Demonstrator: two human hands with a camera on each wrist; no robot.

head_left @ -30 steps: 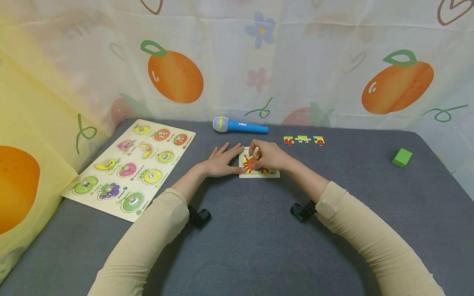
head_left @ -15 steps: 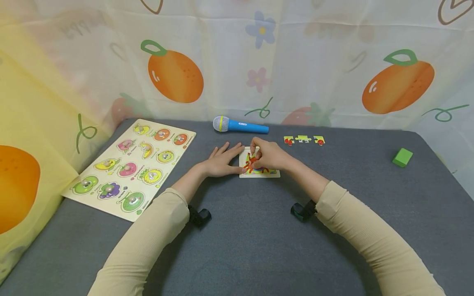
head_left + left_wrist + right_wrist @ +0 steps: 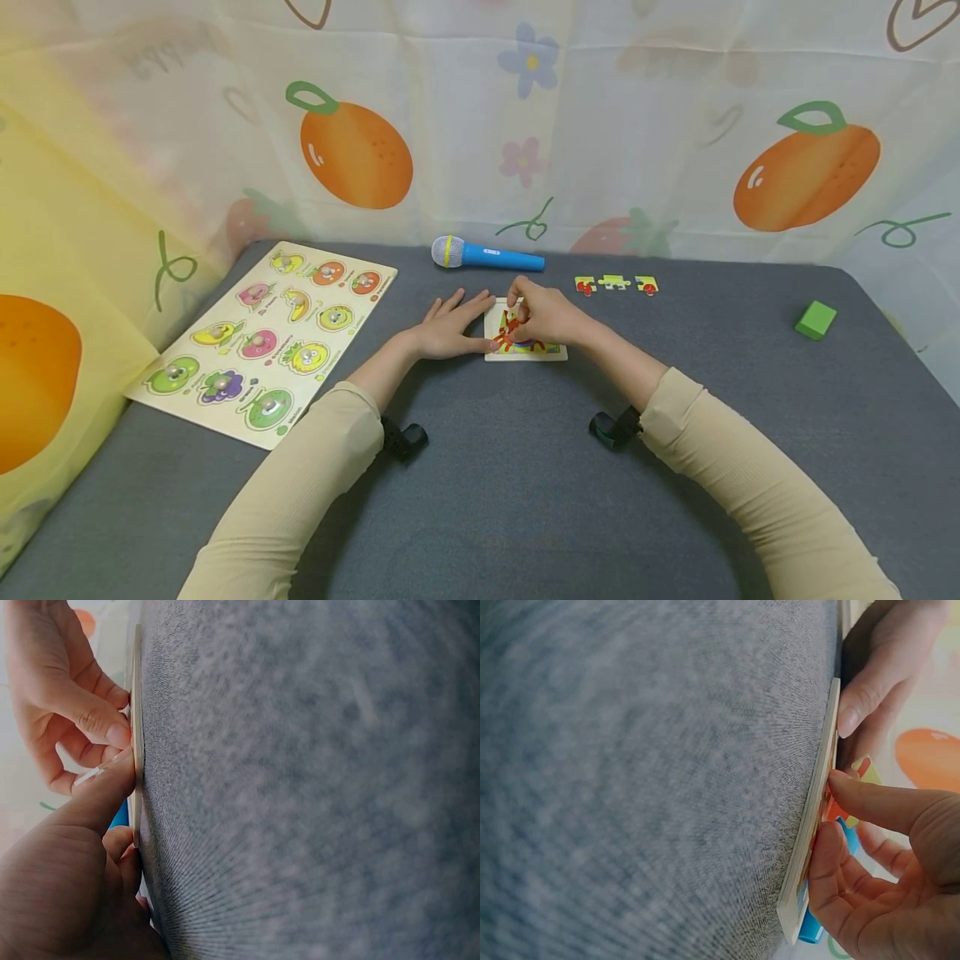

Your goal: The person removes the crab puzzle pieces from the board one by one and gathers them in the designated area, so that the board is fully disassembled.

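A small jigsaw board with a red crab picture lies flat on the table between both hands. My left hand is spread at its left side, with the thumb pressing on the board's near left corner and the fingertips at its far left edge. My right hand is over the board and pinches a red and yellow puzzle piece, which stands tilted up from the picture in the right wrist view. Part of the board is hidden under the right hand. Beyond it, to the right, three loose puzzle pieces lie in a row.
A large wooden fruit peg puzzle lies at the left, close beside the left forearm. A blue toy microphone is at the back of the grey table. On the right sits a green block. A printed curtain hangs behind.
The right fingers have risen slightly, and the piece they pinch has tilted up out of the crab picture. The left hand has stayed in place.
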